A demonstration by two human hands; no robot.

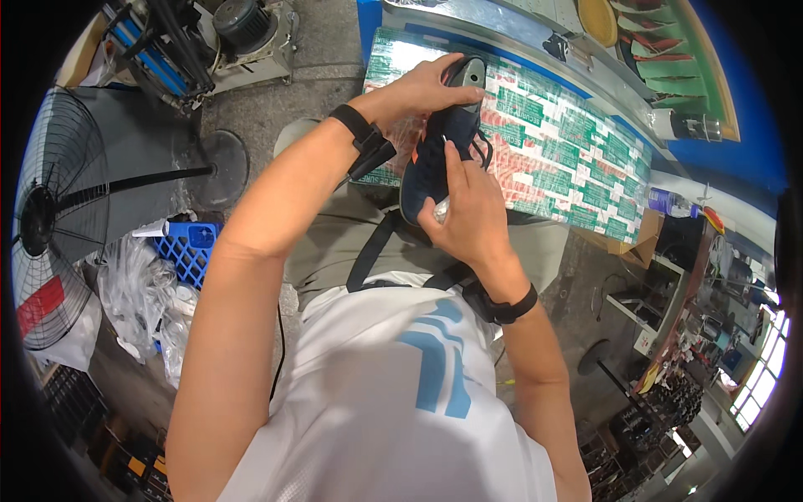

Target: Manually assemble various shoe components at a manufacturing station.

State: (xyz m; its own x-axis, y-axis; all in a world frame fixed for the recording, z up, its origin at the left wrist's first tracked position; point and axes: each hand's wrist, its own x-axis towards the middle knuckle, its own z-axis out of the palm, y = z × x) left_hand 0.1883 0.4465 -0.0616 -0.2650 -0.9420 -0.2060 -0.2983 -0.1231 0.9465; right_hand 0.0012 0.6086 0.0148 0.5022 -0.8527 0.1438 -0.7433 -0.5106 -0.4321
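A dark navy shoe (433,155) with a grey heel and black laces is held above my lap, in front of a work table. My left hand (425,86) grips its upper end near the grey heel. My right hand (468,209) holds the lower part of the shoe, fingers pressed along its side, with a small shiny object at the fingertips that I cannot make out. Both wrists wear black bands. I am seated, in a white shirt with a blue print and olive trousers.
The table (569,142) ahead is covered in green, red and white printed sheet. A large floor fan (50,226) stands at left, with a blue crate (191,251) and clear plastic bags (138,301) beside it. A motor unit (242,33) sits at top left. Cluttered shelves (694,335) fill the right.
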